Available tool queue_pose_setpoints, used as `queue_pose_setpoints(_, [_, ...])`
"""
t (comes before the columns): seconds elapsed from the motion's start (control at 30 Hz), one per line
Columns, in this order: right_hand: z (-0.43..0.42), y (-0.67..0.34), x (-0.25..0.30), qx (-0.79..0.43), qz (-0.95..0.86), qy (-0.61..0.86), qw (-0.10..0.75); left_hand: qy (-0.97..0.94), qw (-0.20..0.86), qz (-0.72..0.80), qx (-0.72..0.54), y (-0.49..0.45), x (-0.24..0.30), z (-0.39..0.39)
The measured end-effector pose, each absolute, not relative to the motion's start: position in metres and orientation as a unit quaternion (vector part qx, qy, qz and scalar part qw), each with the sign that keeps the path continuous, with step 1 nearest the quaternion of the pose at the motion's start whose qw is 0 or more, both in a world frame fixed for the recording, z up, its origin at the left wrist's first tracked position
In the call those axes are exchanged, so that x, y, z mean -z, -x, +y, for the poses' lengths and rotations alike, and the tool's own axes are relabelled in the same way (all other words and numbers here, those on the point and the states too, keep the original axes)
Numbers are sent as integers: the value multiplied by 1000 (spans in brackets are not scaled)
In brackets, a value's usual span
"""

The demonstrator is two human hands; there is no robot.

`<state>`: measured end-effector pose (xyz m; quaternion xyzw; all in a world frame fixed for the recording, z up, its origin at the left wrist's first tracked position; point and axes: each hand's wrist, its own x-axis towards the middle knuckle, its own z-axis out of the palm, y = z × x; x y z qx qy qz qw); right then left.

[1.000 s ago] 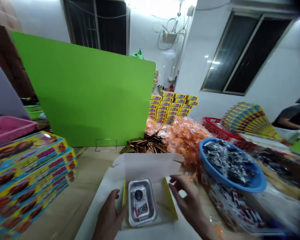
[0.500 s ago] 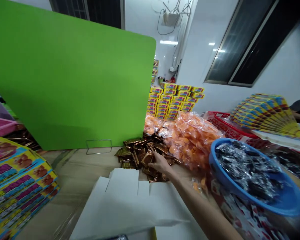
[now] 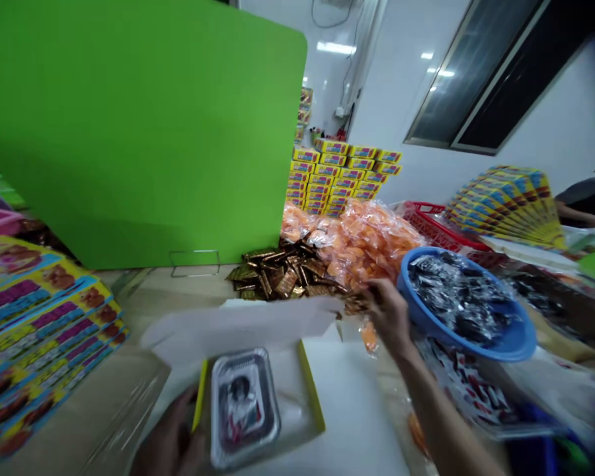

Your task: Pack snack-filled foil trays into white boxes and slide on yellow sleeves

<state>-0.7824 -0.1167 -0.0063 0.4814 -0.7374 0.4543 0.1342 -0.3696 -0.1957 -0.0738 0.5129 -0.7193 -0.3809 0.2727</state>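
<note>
An open white carton (image 3: 277, 324) with yellow sides lies in front of me, and a foil tray (image 3: 242, 406) with small packets sits inside it. My left hand (image 3: 171, 446) rests against the carton's left edge, blurred, its fingers unclear. My right hand (image 3: 389, 311) hovers right of the carton, fingers closed on a brown sachet beside the pile of brown sachets (image 3: 285, 277). Behind them lies a heap of orange packets (image 3: 367, 241).
A blue bowl (image 3: 510, 340) of silver-black sachets sits at right. Stacked printed boxes (image 3: 34, 330) stand at left, a green board (image 3: 139, 132) behind, more boxes (image 3: 342, 178) by the wall, a red basket (image 3: 426, 221) and fanned flat cartons (image 3: 506, 205) far right. Another person's arm (image 3: 582, 215) shows at right.
My right hand reached into the brown sachets and has drawn back to the right, closed. The view tilted down, so the tray and my left hand show again.
</note>
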Motion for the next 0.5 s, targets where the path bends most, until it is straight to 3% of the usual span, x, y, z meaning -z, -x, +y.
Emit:
queue_pose_setpoints(0.07, [-73, 773, -17, -448, -737, -492, 117, -514, 258, -731, 366, 387, 56, -195])
queue_pose_setpoints(0.13, [-49, 751, -38, -426, -732, -531, 39, -516, 248, -742, 350, 402, 44, -195])
queue_pose_setpoints(0.3, [-95, 661, -49, -347, -582, -726, -113, -509, 247, -755, 331, 414, 41, -191])
queue_pose_setpoints(0.5, [-188, 604, 10, -171, -459, -870, -63, -513, 234, -755, 335, 406, 55, -195])
